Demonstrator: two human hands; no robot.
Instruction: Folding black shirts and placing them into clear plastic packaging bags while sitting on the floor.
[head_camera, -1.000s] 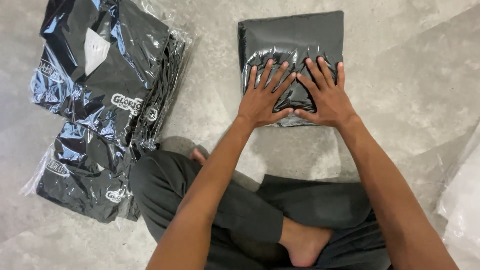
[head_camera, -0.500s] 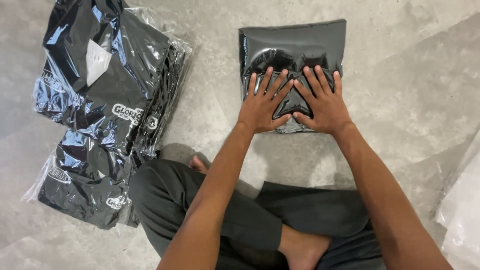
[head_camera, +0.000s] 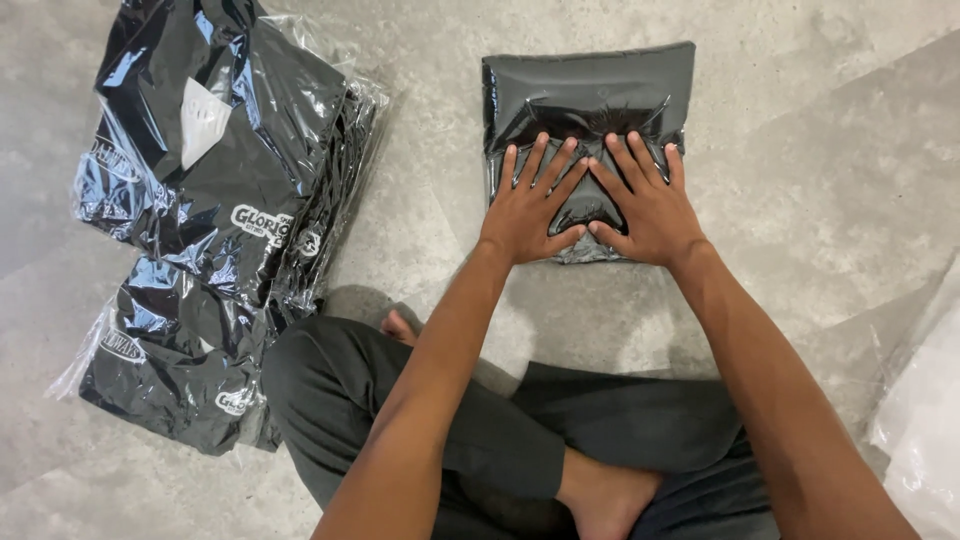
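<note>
Black, glossy plastic: one bagged, folded garment lies flat on the grey stone floor, directly ahead of the seated person's crossed legs.

Left hand: flat, palm down, fingers spread, resting on the near half of the bag. Not clenched, nothing grasped.
Right hand: same posture, flat and splayed, just beside the left; the thumbs nearly meet at the middle of the near edge. Nothing gripped by either.

Bag surface: the far half looks slightly puffed and smooth, while creases radiate from under the fingertips. Judgement: the step in hand is pressing the packet down, flattening it and pushing trapped air out, with the garment already inside its bag.

Surroundings: to the person's left, well apart from the pressed bag, a stack of similar bagged black garments with white print, and a second pile nearer the left knee, touching the first. At the right edge, a sheet of clear or whitish plastic, partly out of view.

Next move, as a judgement: it calls for even pressure worked outward toward the far edge, palms kept flat so the slick film does not slide on the floor. Whether the bag's mouth is sealed cannot be told from this view.
</note>
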